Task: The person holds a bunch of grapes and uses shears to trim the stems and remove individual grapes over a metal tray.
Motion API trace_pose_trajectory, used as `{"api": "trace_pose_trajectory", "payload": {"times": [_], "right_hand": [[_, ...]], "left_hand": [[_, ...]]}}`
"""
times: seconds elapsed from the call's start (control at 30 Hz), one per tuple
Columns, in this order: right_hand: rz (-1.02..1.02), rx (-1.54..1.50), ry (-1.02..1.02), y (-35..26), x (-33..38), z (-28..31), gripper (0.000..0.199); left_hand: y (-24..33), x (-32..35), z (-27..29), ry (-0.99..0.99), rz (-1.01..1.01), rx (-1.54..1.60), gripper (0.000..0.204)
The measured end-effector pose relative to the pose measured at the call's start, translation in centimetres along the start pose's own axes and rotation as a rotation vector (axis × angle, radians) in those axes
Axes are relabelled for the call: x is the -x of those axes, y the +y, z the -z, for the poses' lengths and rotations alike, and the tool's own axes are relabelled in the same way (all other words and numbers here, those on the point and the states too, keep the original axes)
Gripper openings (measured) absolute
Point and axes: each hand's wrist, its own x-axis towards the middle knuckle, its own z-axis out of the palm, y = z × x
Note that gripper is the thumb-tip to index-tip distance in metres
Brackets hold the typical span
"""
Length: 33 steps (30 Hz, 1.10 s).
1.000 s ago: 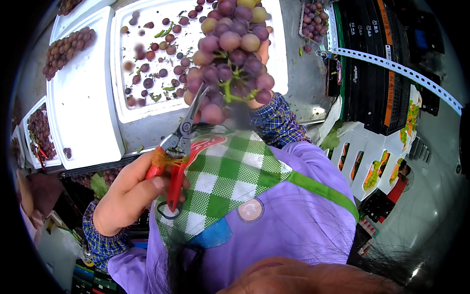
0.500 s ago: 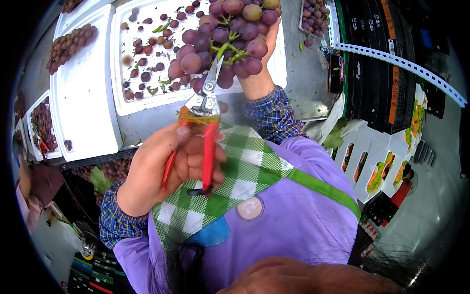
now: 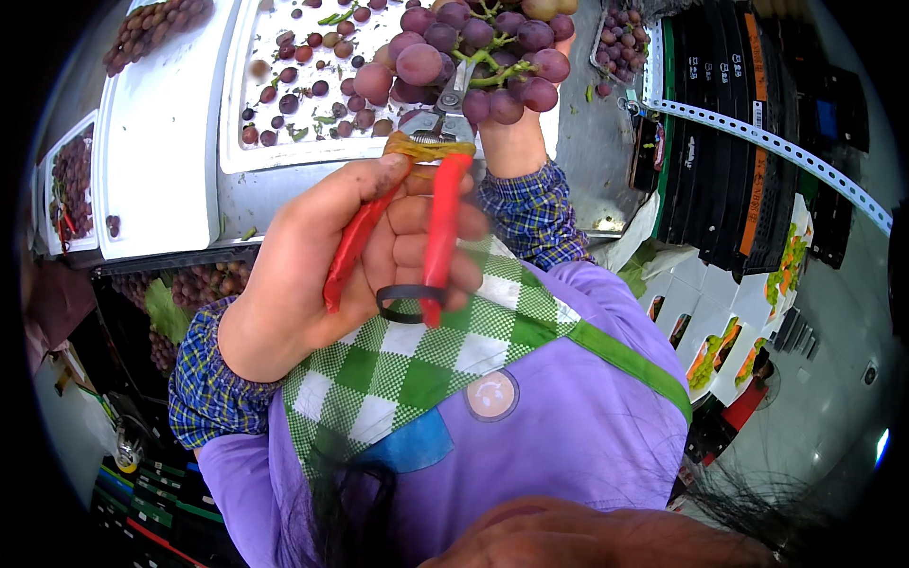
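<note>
My left hand (image 3: 308, 237) grips a pair of pruning shears (image 3: 441, 227) with red handles, a yellow band wound round their top and a black loop at the lower end. The blades reach into a bunch of purple grapes (image 3: 419, 63) beside its green stems, and their tips are partly hidden among the fruit. My right hand (image 3: 516, 142) holds this bunch from behind; most of its fingers are covered by the grapes. Under the bunch lies a white tray (image 3: 230, 118) scattered with loose small grapes (image 3: 289, 103) and bits of stem.
Left of the tray is a white foam surface (image 3: 161, 161), with another grape bunch (image 3: 156, 33) at its far end and a box of grapes (image 3: 71, 180) beyond. A grape punnet (image 3: 620, 47), stacked black crates (image 3: 705, 142) and a perforated strip (image 3: 776, 147) stand right.
The shears have moved up and right, their blades now deeper among the grapes. The bunch sits further right in view, and the surroundings have shifted slightly.
</note>
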Motion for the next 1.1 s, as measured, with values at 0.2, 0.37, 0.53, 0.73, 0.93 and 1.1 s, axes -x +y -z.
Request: {"api": "trace_pose_trajectory", "payload": {"times": [0.2,0.37,0.53,0.73,0.93,1.1], "right_hand": [[0.0,-0.003,-0.019,-0.2,0.2,-0.4,0.062],[0.013,-0.008,-0.044,-0.8,0.4,-1.0,0.06],[0.019,-0.018,-0.08,-1.1,0.5,-1.3,0.057],[0.04,-0.075,-0.009,-1.2,0.7,-0.3,0.062],[0.075,-0.161,0.054,-1.1,0.6,1.4,0.068],[0.126,-0.074,0.106,-1.9,0.9,0.4,0.071]], "left_hand": [[-0.6,0.3,0.0,0.008,-0.055,-0.003,0.049],[-0.7,0.4,0.2,0.064,-0.052,-0.097,0.049],[-0.8,0.2,-0.7,0.262,-0.096,-0.412,0.047],[-0.7,-0.1,-0.9,0.361,-0.082,-0.628,0.044],[-0.8,-0.3,-1.0,0.374,-0.092,-0.693,0.042],[-0.7,-0.4,-1.5,0.393,-0.105,-0.721,0.038]]}}
